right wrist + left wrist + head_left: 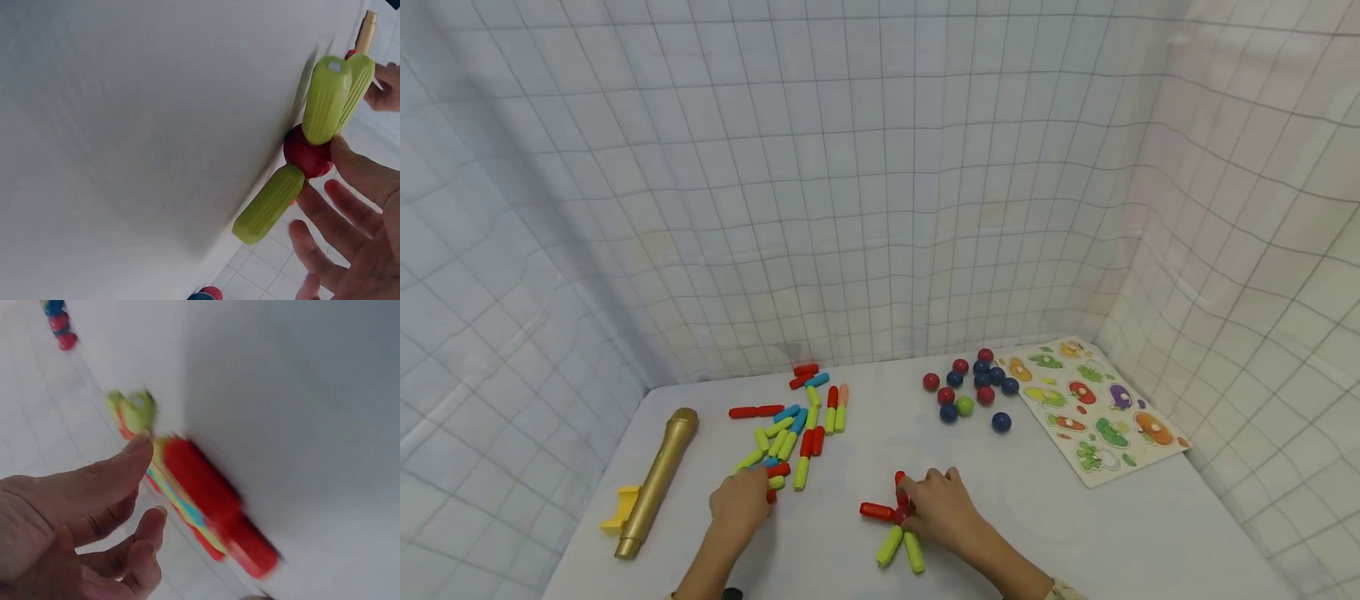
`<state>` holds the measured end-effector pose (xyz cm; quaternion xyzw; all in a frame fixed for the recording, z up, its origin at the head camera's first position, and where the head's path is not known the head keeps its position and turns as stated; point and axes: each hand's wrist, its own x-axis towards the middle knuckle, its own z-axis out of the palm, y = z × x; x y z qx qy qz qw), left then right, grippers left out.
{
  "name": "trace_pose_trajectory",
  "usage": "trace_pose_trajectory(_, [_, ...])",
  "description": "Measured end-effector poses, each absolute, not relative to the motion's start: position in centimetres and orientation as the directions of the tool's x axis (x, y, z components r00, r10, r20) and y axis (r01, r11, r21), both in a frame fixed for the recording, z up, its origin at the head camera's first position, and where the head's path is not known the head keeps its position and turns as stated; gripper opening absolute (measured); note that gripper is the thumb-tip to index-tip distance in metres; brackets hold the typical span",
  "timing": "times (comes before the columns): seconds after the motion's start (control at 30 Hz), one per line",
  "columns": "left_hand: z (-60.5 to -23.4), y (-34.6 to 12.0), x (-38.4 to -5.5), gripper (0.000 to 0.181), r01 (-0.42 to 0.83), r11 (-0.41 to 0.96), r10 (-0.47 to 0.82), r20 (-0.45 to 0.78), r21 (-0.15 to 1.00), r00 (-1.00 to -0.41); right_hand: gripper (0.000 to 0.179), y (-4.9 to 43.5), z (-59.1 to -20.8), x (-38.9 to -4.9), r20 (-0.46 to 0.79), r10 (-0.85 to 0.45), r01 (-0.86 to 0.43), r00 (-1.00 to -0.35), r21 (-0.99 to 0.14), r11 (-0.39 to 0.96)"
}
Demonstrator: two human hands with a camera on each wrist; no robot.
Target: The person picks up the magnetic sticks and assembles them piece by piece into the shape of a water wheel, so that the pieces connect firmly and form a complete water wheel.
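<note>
My right hand (943,510) pinches a red ball (306,153) between thumb and fingers, low over the white table. Several toy building rods stick out from this ball: a red rod (877,511) to the left, and two green ones, such as the green rod (890,546), towards me. Another green rod (269,205) shows in the right wrist view; in the head view the hand covers that side. My left hand (741,500) is at the near side of the rod pile, nothing gripped, its thumb tip by the end of a red rod (203,481).
Loose red, blue and green rods (786,437) lie at the left. Further left, a gold microphone-shaped stick (662,479) lies beside a yellow piece (622,510). Several balls (981,381) sit at the back right, next to a vegetable puzzle board (1093,408). Gridded white cloth (880,183) walls the table.
</note>
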<state>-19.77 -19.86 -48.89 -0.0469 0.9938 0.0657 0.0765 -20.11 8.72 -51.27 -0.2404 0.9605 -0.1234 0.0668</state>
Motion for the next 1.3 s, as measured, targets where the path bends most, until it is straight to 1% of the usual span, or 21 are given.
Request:
trace_pose_trajectory(0.07, [-49.4,-20.9,-20.0,0.026,-0.142,0.982,-0.114,-0.206,0.126,-0.972,0.027,8.9,-51.4,-20.0,-0.051,-0.482,-0.453,-0.875,-0.266,0.851])
trace_pose_trajectory(0.13, [-50.0,-21.4,-20.2,0.030,-0.153,0.979,-0.116,-0.247,0.137,-0.962,0.023,9.1,-51.4,-20.0,-0.040,-0.491,-0.464,-0.870,-0.267,0.845])
trace_pose_trajectory(0.2, [-50.4,-21.5,-20.4,0.027,-0.151,0.977,-0.108,-0.264,0.148,-0.959,0.020,9.2,-51.3,-20.0,-0.035,-0.504,-0.477,-0.863,-0.272,0.836])
trace_pose_trajectory(0.33, [-50.7,-21.5,-20.6,0.020,-0.142,0.976,-0.096,-0.256,0.165,-0.962,0.017,9.4,-50.9,-20.2,-0.050,-0.520,-0.483,-0.853,-0.300,0.822])
trace_pose_trajectory(0.47, [-50.3,-21.2,-20.4,0.020,-0.116,0.980,-0.078,-0.219,0.164,-0.973,0.017,9.5,-50.7,-20.4,-0.049,-0.532,-0.492,-0.845,-0.313,0.812])
trace_pose_trajectory(0.53, [-49.8,-20.6,-20.2,0.023,-0.078,0.983,-0.046,-0.191,0.167,-0.981,0.018,9.6,-50.7,-20.4,-0.038,-0.537,-0.500,-0.843,-0.315,0.807])
trace_pose_trajectory(0.6, [-49.2,-19.5,-20.0,0.024,-0.031,0.981,0.002,-0.168,0.193,-0.986,0.019,9.6,-50.7,-20.4,-0.024,-0.539,-0.505,-0.842,-0.317,0.803])
trace_pose_trajectory(0.7, [-48.5,-17.1,-19.8,0.023,0.070,0.966,0.110,-0.151,0.249,-0.982,0.019,9.6,-50.8,-20.4,-0.013,-0.541,-0.509,-0.841,-0.320,0.799])
trace_pose_trajectory(0.8, [-48.5,-14.6,-19.7,0.022,0.183,0.941,0.233,-0.152,0.286,-0.961,0.020,9.6,-50.9,-20.5,-0.014,-0.543,-0.510,-0.840,-0.323,0.797])
trace_pose_trajectory(0.87, [-48.8,-13.1,-19.7,0.020,0.259,0.923,0.310,-0.150,0.284,-0.939,0.020,9.5,-51.0,-20.5,-0.019,-0.544,-0.509,-0.839,-0.326,0.797])
trace_pose_trajectory(0.93, [-49.2,-12.0,-19.7,0.019,0.306,0.910,0.357,-0.153,0.281,-0.922,0.021,9.4,-50.9,-20.5,-0.024,-0.544,-0.506,-0.839,-0.336,0.795])
trace_pose_trajectory(1.1, [-50.3,-10.6,-19.6,0.018,0.324,0.909,0.372,-0.156,0.263,-0.915,0.021,9.3,-50.9,-20.4,-0.045,-0.545,-0.491,-0.837,-0.377,0.785])
trace_pose_trajectory(1.3, [-51.4,-9.9,-19.8,0.020,0.353,0.899,0.391,-0.110,0.259,-0.914,0.021,9.2,-50.7,-20.4,-0.033,-0.540,-0.487,-0.841,-0.388,0.782])
